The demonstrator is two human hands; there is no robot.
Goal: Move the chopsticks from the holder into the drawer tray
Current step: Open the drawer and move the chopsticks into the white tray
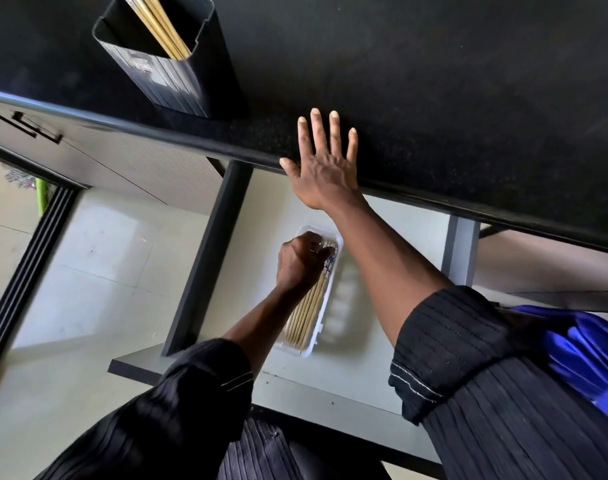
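A black ribbed holder stands on the dark countertop at the upper left, with several pale wooden chopsticks leaning inside it. Below, in the pulled-out white drawer, lies a clear plastic tray holding several chopsticks side by side. My left hand is curled over the far ends of those chopsticks in the tray. My right hand rests flat on the counter's front edge, fingers spread and nothing in it.
The drawer's dark side rail runs along its left. Pale floor tiles and a black sliding-door track lie further left. Blue cloth hangs at my right side.
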